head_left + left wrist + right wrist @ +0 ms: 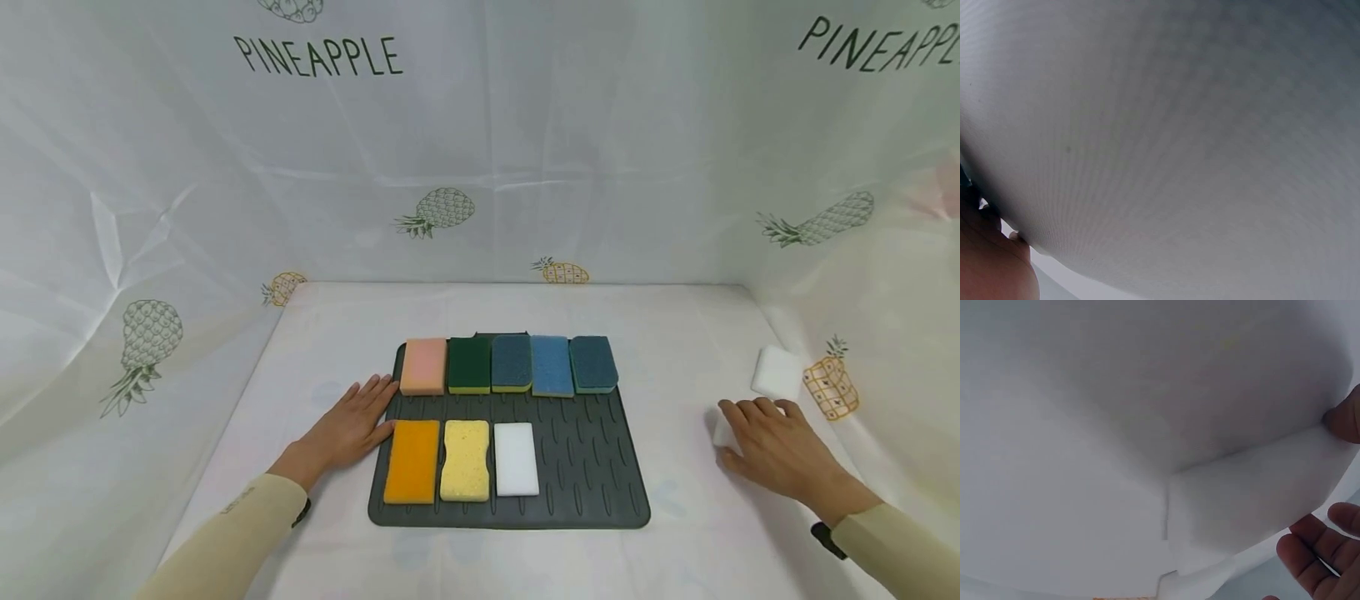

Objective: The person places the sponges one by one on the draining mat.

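My left hand (348, 427) rests flat at the left edge of the dark grey ribbed mat (592, 467), its thumb tip by the orange sponge (411, 462). Only part of that hand shows at the lower left of the left wrist view. Off to the right, my right hand (776, 446) is over a white sponge (1247, 494), mostly hidden in the head view. In the right wrist view its thumb (1344, 419) and fingers (1304, 553) hold this sponge from two sides. Another white sponge (777, 372) lies just beyond the right hand.
Along the mat's back lie a pink sponge (423, 367), a dark green one (469, 365) and several blue ones (552, 365). The front row also has a yellow sponge (465, 460) and a white sponge (516, 458). Pineapple-print sheeting (600, 150) walls the back and sides.
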